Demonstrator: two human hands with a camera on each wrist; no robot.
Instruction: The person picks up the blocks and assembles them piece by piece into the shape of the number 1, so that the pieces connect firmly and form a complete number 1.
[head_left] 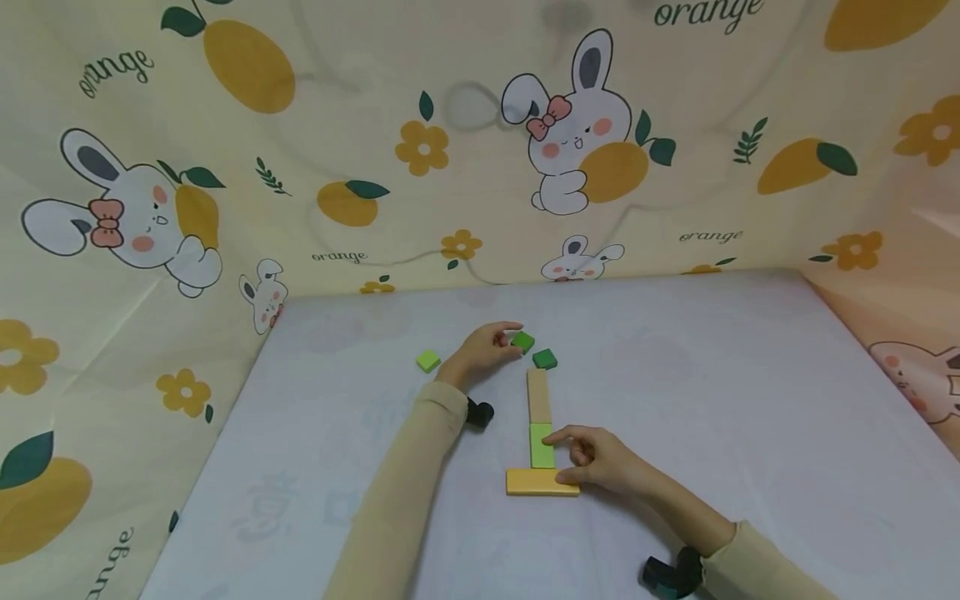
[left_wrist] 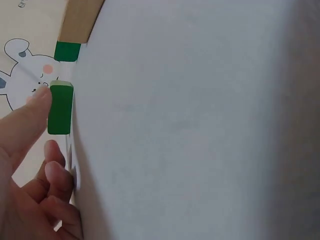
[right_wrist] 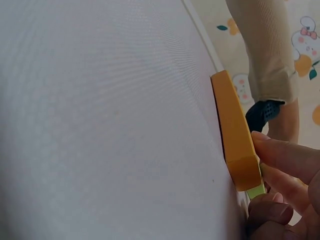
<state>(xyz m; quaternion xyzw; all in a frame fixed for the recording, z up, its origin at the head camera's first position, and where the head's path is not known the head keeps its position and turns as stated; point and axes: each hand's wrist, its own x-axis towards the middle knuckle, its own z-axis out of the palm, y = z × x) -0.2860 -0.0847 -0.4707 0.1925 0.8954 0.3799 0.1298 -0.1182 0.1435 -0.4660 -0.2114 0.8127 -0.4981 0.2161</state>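
My left hand (head_left: 482, 352) is at a small green block (head_left: 522, 341), its finger and thumb on either side of it. In the left wrist view a fingertip (left_wrist: 44, 94) touches the upper corner of that green block (left_wrist: 60, 109); the other fingers are bent beside it. A dark green block (head_left: 545, 358) lies just right, near the far end of a tan block (head_left: 538, 396). Nearer me, a light green block (head_left: 542, 446) meets the tan one and a yellow-orange block (head_left: 532, 482) lying crosswise. My right hand (head_left: 606, 461) touches the light green block with its index finger and the yellow-orange block with its thumb.
A loose lime-green block (head_left: 428, 361) lies left of my left wrist. Each wrist carries a black camera, one (head_left: 481, 414) beside the left sleeve and another (head_left: 672, 573) beside the right. A printed cloth (head_left: 465, 167) hangs behind the white table (head_left: 712, 400).
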